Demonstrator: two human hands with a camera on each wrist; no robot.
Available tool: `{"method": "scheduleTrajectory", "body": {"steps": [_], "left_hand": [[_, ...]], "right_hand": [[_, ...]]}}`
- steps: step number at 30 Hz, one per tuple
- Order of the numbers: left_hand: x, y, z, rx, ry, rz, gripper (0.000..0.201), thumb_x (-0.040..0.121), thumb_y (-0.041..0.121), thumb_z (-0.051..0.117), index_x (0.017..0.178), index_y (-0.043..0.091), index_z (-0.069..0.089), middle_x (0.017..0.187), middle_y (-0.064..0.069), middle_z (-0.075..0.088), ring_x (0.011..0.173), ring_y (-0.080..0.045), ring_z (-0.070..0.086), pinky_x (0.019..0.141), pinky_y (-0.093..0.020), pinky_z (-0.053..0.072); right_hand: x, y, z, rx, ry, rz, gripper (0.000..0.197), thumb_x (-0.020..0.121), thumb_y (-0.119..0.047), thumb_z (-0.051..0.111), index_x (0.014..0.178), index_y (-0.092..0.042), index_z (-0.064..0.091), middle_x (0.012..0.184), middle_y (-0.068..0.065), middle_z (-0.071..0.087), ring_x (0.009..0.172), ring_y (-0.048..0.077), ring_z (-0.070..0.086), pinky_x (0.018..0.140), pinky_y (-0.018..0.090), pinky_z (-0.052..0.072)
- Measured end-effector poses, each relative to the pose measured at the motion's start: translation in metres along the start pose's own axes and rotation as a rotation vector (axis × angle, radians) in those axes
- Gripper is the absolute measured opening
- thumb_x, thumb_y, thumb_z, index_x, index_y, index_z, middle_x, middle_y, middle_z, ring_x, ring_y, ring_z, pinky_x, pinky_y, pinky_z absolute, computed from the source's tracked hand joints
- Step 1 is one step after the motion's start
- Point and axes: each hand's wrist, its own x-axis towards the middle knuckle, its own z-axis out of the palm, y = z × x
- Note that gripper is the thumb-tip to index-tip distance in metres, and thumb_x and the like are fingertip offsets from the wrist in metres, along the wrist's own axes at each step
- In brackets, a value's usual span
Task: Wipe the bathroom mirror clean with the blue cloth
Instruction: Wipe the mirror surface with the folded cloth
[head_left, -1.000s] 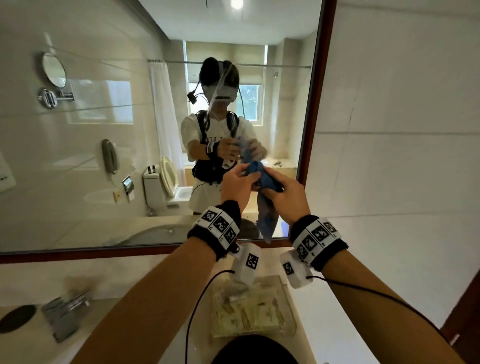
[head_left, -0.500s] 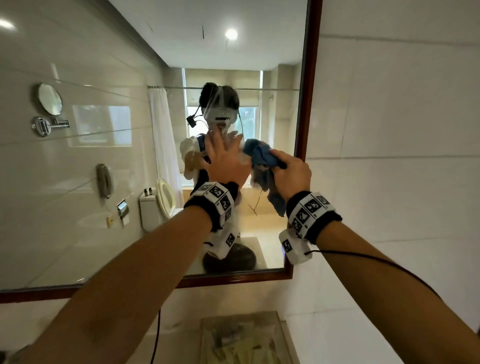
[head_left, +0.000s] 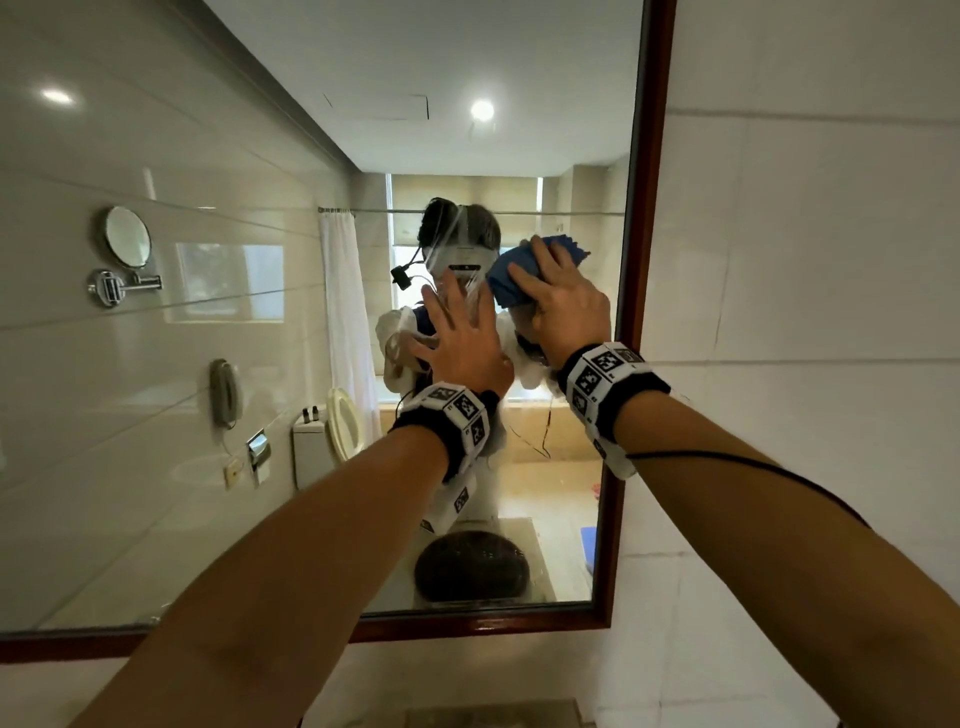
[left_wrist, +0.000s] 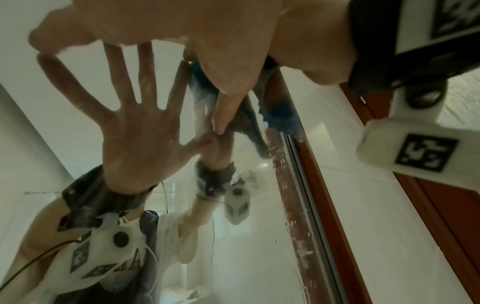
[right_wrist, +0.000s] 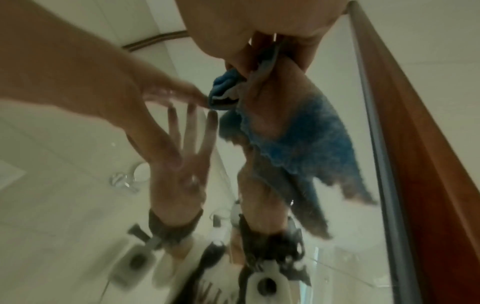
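Observation:
The bathroom mirror (head_left: 249, 395) fills the left and middle of the head view inside a brown wooden frame (head_left: 631, 322). My right hand (head_left: 566, 306) holds the bunched blue cloth (head_left: 506, 275) against the glass near the right frame edge, fingers curved over it. In the right wrist view the cloth (right_wrist: 311, 139) hangs in loose folds between that hand (right_wrist: 259, 26) and the glass. My left hand (head_left: 457, 338) lies flat on the mirror just left of the cloth, fingers spread and holding nothing. Its palm (left_wrist: 182, 24) shows in the left wrist view above its reflection.
White tiled wall (head_left: 805, 364) runs right of the frame. Whitish smears (left_wrist: 291, 185) dot the glass along its right edge. The mirror reflects a shower curtain, a toilet and a round wall mirror. A tray edge (head_left: 493, 712) shows at the bottom on the counter.
Both hands rose from chest height to the glass. The left hand let go of the cloth and spread flat on the mirror. The right hand carried the cloth up onto the glass.

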Motion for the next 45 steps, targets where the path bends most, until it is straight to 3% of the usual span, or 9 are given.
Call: {"method": "scheduleTrajectory", "body": {"steps": [3, 9, 13, 17, 23, 27, 30, 35, 45], "left_hand": [[-0.001, -0.001, 0.005, 0.01, 0.005, 0.009, 0.098, 0.083, 0.044, 0.061, 0.15, 0.028, -0.007, 0.158, -0.012, -0.019, 0.143, -0.04, -0.016, 0.1, -0.075, 0.018], [-0.004, -0.004, 0.002, -0.115, 0.038, 0.035, 0.064, 0.088, 0.043, 0.043, 0.147, 0.034, 0.021, 0.16, -0.005, -0.012, 0.145, -0.033, -0.015, 0.104, -0.074, 0.011], [-0.007, -0.006, 0.002, -0.158, 0.047, 0.053, 0.051, 0.093, 0.045, 0.035, 0.143, 0.043, 0.027, 0.16, -0.002, -0.011, 0.145, -0.031, -0.015, 0.105, -0.072, 0.009], [-0.008, -0.008, 0.006, -0.149, 0.057, 0.064, 0.045, 0.095, 0.044, 0.035, 0.139, 0.045, 0.029, 0.16, -0.002, -0.01, 0.146, -0.031, -0.013, 0.101, -0.075, 0.012], [-0.009, -0.012, 0.003, -0.168, 0.024, 0.081, 0.043, 0.099, 0.043, 0.03, 0.142, 0.044, 0.028, 0.16, 0.0, -0.011, 0.146, -0.029, -0.014, 0.1, -0.077, 0.014], [-0.011, -0.013, 0.0, -0.183, 0.012, 0.075, 0.043, 0.099, 0.047, 0.025, 0.142, 0.043, 0.028, 0.16, 0.002, -0.009, 0.146, -0.027, -0.013, 0.101, -0.077, 0.012], [-0.012, -0.014, 0.003, -0.165, 0.029, 0.08, 0.044, 0.098, 0.049, 0.028, 0.141, 0.043, 0.029, 0.16, 0.003, -0.007, 0.146, -0.025, -0.012, 0.101, -0.076, 0.012], [-0.012, -0.016, 0.007, -0.115, 0.047, 0.091, 0.047, 0.096, 0.05, 0.032, 0.142, 0.042, 0.026, 0.16, 0.001, -0.007, 0.146, -0.028, -0.011, 0.1, -0.077, 0.014], [-0.025, -0.027, 0.029, 0.015, 0.144, 0.16, 0.053, 0.097, 0.044, 0.031, 0.148, 0.037, 0.018, 0.161, -0.011, 0.001, 0.146, -0.038, 0.003, 0.096, -0.076, 0.026]], "right_hand": [[-0.008, 0.007, 0.027, -0.062, -0.019, -0.056, 0.056, 0.062, -0.004, 0.08, 0.116, -0.014, 0.068, 0.131, 0.021, 0.058, 0.118, 0.044, 0.055, 0.09, 0.054, 0.051], [-0.062, 0.0, 0.069, -0.029, 0.174, -0.036, 0.054, 0.076, -0.014, 0.078, 0.127, -0.014, 0.061, 0.14, 0.018, 0.051, 0.131, 0.04, 0.045, 0.108, 0.054, 0.033], [-0.109, -0.007, 0.092, 0.011, 0.123, -0.019, 0.056, 0.076, -0.01, 0.076, 0.13, -0.016, 0.059, 0.144, 0.016, 0.048, 0.135, 0.039, 0.04, 0.11, 0.055, 0.029], [-0.144, -0.02, 0.101, -0.004, -0.028, 0.011, 0.067, 0.068, -0.005, 0.077, 0.131, -0.015, 0.058, 0.145, 0.017, 0.046, 0.135, 0.04, 0.039, 0.109, 0.057, 0.021], [-0.115, -0.009, 0.076, -0.045, -0.177, 0.017, 0.069, 0.082, -0.009, 0.063, 0.146, -0.015, 0.038, 0.156, 0.02, 0.023, 0.144, 0.042, 0.017, 0.113, 0.061, 0.017], [-0.063, 0.006, 0.043, -0.056, -0.13, 0.16, 0.054, 0.102, -0.033, 0.034, 0.153, -0.022, 0.019, 0.161, 0.016, 0.004, 0.148, 0.035, 0.001, 0.115, 0.057, 0.011], [-0.036, 0.017, 0.027, -0.044, -0.116, 0.178, 0.052, 0.103, -0.04, 0.026, 0.153, -0.028, 0.018, 0.162, 0.012, 0.002, 0.148, 0.033, -0.001, 0.117, 0.054, 0.011], [-0.029, 0.018, 0.022, -0.022, -0.102, 0.194, 0.052, 0.101, -0.044, 0.028, 0.152, -0.034, 0.019, 0.162, 0.007, 0.002, 0.148, 0.032, -0.004, 0.116, 0.056, 0.008], [-0.06, 0.011, 0.053, 0.026, 0.002, 0.137, 0.049, 0.098, -0.038, 0.035, 0.146, -0.028, 0.038, 0.159, 0.012, 0.021, 0.147, 0.037, 0.012, 0.112, 0.063, 0.016]]}}
